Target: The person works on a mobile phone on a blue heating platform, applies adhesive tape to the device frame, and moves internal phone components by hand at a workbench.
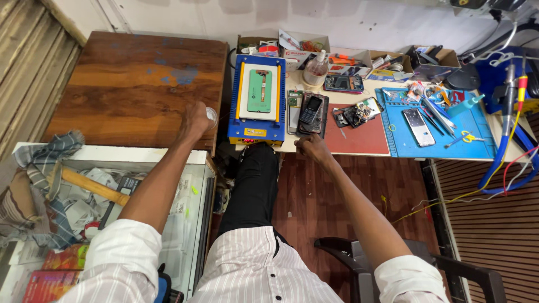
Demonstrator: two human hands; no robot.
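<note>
My left hand (196,120) is closed around a small clear cup or lid (211,114) at the right edge of a brown wooden table (135,84). My right hand (312,147) rests in a fist on the front edge of the workbench (292,147), just below a stack of phones with a small black keypad phone (310,109) on top. Between my hands stands a blue and yellow heating machine (256,98) carrying a green phone panel (260,90).
A red mat (359,137) and a blue mat (443,126) hold phone parts, tweezers, scissors and a smartphone (418,127). Cardboard boxes line the back wall. Cables hang at the right. A glass cabinet (168,168) at the left holds a hammer (92,186) and cloth. A black chair (404,264) is under me.
</note>
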